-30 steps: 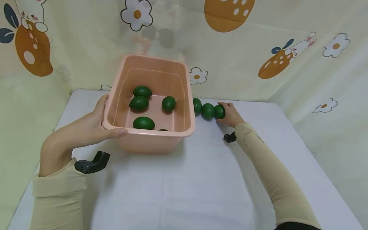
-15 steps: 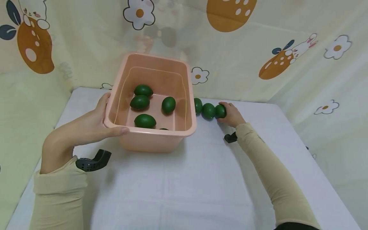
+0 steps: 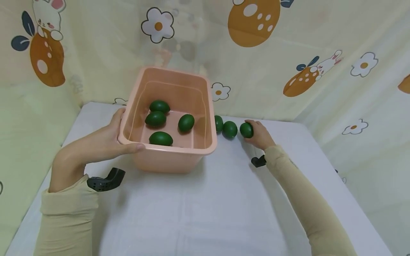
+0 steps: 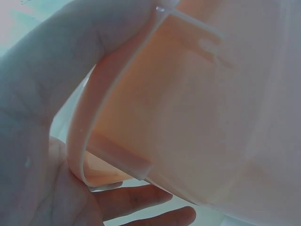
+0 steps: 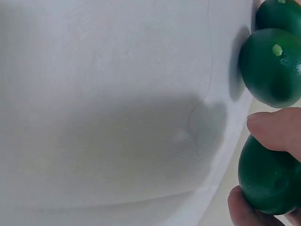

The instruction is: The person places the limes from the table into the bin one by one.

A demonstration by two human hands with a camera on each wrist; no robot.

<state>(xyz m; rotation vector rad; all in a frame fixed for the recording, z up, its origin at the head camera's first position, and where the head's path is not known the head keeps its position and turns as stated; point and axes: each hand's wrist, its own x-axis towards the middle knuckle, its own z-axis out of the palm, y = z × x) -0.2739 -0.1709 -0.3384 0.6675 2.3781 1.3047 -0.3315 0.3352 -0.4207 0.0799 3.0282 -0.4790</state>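
Note:
My left hand [image 3: 96,144] grips the pink plastic basin [image 3: 174,151] by its front left corner, thumb over the rim and fingers behind it, as the left wrist view also shows. Several dark green, glossy limes [image 3: 161,138] lie on the basin's floor. My right hand [image 3: 260,136] pinches another lime [image 5: 268,176] between thumb and fingers, at the right end of a short row. Two more limes stand just left of it: one whole lime [image 3: 229,129], and one lime [image 3: 219,124] partly hidden behind the basin's right wall.
A white cloth covers the table [image 3: 192,213]. Its back edge meets a cream curtain [image 3: 256,81] printed with flowers and rabbits. Black camera mounts [image 3: 107,179] stick out from both wrists.
My right hand has drawn its lime a little to the right, and a gap has opened between it and the neighbouring lime. The left hand keeps its hold on the basin.

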